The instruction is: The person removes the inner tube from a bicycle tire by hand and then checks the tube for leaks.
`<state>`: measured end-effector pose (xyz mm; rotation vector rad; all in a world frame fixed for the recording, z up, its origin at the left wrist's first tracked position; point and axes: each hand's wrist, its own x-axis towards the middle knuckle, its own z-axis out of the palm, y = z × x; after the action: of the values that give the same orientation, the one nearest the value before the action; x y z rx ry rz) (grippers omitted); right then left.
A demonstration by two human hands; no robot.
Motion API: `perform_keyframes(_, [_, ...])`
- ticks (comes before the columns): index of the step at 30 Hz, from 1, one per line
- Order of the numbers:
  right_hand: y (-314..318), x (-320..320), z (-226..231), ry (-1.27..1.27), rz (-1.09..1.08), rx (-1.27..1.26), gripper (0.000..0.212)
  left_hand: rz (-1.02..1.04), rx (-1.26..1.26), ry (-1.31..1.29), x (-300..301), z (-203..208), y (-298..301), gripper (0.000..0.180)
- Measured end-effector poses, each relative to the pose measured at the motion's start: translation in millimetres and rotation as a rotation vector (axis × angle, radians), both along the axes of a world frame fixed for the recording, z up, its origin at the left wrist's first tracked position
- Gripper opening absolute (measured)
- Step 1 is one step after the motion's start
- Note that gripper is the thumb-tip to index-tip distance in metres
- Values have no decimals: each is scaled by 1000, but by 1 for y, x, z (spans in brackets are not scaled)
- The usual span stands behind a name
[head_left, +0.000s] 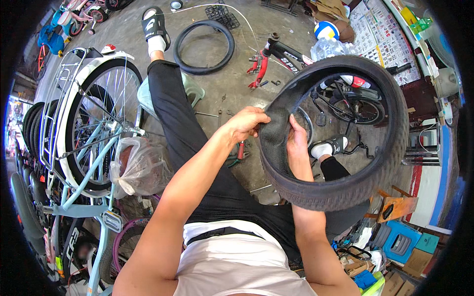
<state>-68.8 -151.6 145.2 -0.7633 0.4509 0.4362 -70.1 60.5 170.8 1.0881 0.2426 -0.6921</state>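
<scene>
A black bicycle tyre (340, 195) is held up in front of me, tilted, its inner wall facing me on the left side. My left hand (245, 123) is closed on the tyre's left edge, thumb and fingers pinching the bead. Rising through the ring's opening, my right hand (297, 139) grips the same left section from inside, its thumb against the inner wall. Its other fingers are mostly hidden behind the rubber. Between the two hands the tyre wall bulges, with a dark, worn-looking inner surface.
On the floor ahead lie another black tyre (204, 47), a red fork (256, 69) on a dark frame, and red-handled pliers (240, 152). A pale green stool (193, 91) stands by my left leg. Leftward are a light blue bicycle (91, 177) and a tied plastic bag (138, 165).
</scene>
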Motion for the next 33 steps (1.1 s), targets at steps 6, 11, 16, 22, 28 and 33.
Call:
perform_keyframes(6, [-17,-5,-12,38,-16,33,36,-34,-58,-59,-12,0,-9,13])
perform_keyframes(11, [-12,-9,-15,-25,-22,-135,27,-53,42,-24,-15,-39,-8,38])
perform_keyframes(16, [12,-30,-8,-25,-56,-396,17,194,990,-494,-3,-20,-30,63])
perform_keyframes(22, [21,-46,-2,69,51,-388,22,181,1245,-740,19,-16,-34,26])
perform_keyframes(28, [15,-18,0,-141,147,-773,36,34,1318,-570,3,-20,-40,24])
perform_keyframes(33, [3,10,-3,-174,366,-765,31,22,1302,-478,-8,-15,-43,27])
